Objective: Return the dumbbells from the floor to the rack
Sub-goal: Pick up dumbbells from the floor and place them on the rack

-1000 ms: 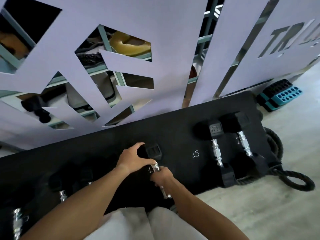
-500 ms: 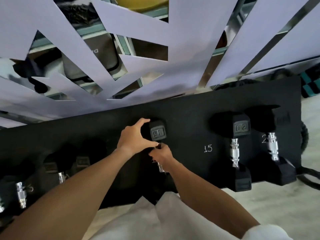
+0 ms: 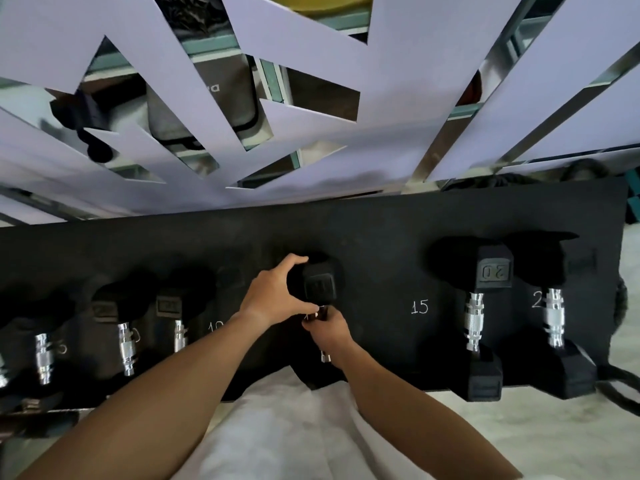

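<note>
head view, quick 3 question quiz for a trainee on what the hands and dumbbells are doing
1. True or false: the right hand grips the chrome handle of the dumbbell being set on the rack.
2. What does the left hand touch? A) the head of that dumbbell B) the 20 dumbbell C) the floor
3. Fill in: the white number on the rack between the held dumbbell and the 20 dumbbell is ___.

Key: 1 true; 2 A; 3 15
</note>
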A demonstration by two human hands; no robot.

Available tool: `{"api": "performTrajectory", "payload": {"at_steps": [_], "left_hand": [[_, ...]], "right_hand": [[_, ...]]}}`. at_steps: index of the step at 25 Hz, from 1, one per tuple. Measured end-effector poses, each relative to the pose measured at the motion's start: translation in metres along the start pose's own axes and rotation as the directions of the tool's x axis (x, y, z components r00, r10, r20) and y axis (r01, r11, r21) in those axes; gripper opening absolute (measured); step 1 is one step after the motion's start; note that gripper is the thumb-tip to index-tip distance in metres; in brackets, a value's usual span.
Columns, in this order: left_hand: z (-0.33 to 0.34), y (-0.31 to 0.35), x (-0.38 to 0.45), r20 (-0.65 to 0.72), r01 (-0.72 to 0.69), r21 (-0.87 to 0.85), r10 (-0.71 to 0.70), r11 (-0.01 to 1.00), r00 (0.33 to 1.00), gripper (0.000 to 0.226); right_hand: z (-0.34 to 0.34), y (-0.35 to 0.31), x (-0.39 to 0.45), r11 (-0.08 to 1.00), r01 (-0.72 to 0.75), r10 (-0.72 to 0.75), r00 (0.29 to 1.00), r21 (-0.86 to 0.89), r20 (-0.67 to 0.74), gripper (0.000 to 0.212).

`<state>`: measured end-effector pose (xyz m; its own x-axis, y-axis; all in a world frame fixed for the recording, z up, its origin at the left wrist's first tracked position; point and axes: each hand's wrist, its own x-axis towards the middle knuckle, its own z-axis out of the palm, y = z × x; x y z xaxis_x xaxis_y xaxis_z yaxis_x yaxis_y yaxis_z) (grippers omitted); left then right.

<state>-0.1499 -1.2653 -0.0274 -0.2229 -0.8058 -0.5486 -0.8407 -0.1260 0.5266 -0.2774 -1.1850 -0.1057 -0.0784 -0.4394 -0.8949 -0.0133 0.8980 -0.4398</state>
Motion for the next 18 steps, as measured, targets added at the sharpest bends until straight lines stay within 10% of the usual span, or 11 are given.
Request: {"api": "performTrajectory", "payload": {"at_steps": [7, 14, 18], "left_hand": [[0.014, 0.004, -0.029, 0.038, 0.100, -0.084, -0.097, 0.991, 0.995, 0.099], [0.007, -0.050, -0.126, 0.095, 0.312, -0.207, -0.299, 0.927, 0.950, 0.040], [0.009, -0.094, -0.216, -0.023, 0.344, -0.310, -0.369, 0.886, 0.929, 0.030]], "right_hand": [[-0.025, 0.010, -0.018, 0.956, 0.111, -0.097, 0.993, -0.271, 0.064, 0.039], [-0.013, 0.029, -0.079, 0.859, 0.150, -0.243, 0.961, -0.489, -0.132, 0.020], [0.053, 0.051, -0.121, 0.661, 0.308, -0.301, 0.944, -0.684, 0.135, 0.022]]}}
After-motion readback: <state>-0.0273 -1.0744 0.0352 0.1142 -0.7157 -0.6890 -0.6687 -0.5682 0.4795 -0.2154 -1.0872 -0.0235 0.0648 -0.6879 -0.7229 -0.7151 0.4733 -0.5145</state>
